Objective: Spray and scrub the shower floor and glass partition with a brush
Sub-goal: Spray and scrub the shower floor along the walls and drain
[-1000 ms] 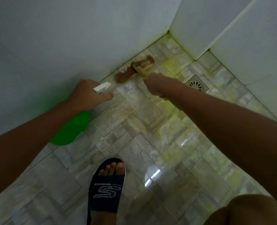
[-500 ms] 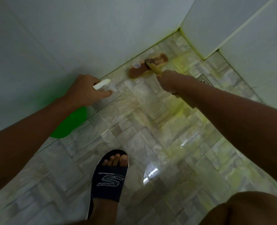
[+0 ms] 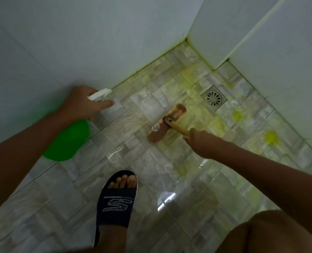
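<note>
Brush [image 3: 167, 123]: stiff, light, lying on slippery wet floor [image 3: 142, 161], right hand [image 3: 200, 143] gripping its yellow handle; left hand [image 3: 82, 103] fingers squeezing green spray bottle [image 3: 67, 141].

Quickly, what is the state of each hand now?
Left hand: grips the green spray bottle.
Right hand: grips the brush by its handle.

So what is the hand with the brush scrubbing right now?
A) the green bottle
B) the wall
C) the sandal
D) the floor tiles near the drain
D: the right hand holds the brush flat on the floor tiles, beside the drain.
</note>
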A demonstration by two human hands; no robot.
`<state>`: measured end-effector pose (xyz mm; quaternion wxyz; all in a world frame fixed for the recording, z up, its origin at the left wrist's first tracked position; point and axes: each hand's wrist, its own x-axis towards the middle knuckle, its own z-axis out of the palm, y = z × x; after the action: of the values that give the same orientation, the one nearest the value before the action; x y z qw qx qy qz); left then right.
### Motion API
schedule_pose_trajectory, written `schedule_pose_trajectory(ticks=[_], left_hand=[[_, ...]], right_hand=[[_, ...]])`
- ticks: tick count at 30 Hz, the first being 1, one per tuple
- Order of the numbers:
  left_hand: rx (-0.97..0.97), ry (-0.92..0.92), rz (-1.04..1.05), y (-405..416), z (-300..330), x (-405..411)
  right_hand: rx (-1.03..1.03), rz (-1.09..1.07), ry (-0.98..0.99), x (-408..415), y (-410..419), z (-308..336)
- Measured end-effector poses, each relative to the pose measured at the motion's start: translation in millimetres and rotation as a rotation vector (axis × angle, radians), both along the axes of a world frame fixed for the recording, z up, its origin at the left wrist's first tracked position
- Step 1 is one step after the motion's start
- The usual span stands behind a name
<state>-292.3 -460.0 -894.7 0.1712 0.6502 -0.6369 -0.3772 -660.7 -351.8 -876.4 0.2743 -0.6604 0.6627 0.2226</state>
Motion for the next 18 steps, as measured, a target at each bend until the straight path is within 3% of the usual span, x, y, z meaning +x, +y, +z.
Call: schedule_pose_trajectory(ticks=[3, 5, 10, 15, 18], left_hand=[[-0.031, -0.002, -0.01, -1, 2, -7], [-0.032, -0.014, -0.021, -2, 3, -15], [0.004, -0.037, -0.064, -4, -3, -31], [-0.02, -0.027, -0.192, 0, -6, -48], [0.002, 0.001, -0.249, 1, -8, -60]], right_hand=[[-0.032, -0.075, -0.012, 18, -33, -4], [0.01, -0.24, -0.1, 40, -60, -4], [0.223, -0.808, -0.641, 86, -82, 0], [-0.002, -1.314, -1.019, 129, -14, 2], [-0.094, -1.496, -0.99, 146, 47, 2]])
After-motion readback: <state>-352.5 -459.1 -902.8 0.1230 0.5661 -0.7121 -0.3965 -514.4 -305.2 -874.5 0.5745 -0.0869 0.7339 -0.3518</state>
